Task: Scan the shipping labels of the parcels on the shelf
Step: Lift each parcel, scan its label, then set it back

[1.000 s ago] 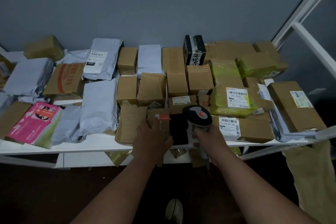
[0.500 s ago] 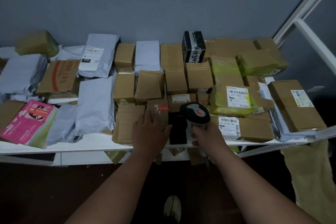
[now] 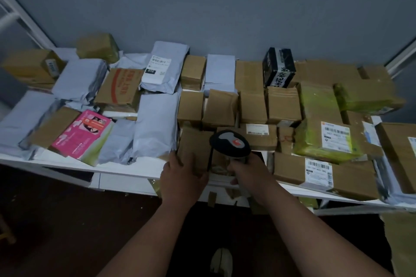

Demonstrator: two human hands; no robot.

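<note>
At the white shelf's [image 3: 126, 169] front edge, about 6 o'clock, the left hand [image 3: 183, 177] grips a plain brown cardboard parcel [image 3: 195, 148], probably steadying it, while the right hand [image 3: 249, 172] wraps the black handheld scanner [image 3: 229, 142] at its 3 o'clock, likely hunting its label.

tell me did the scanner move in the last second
Yes. The scanner in the right hand shifted left, away from the labelled front box.
</note>
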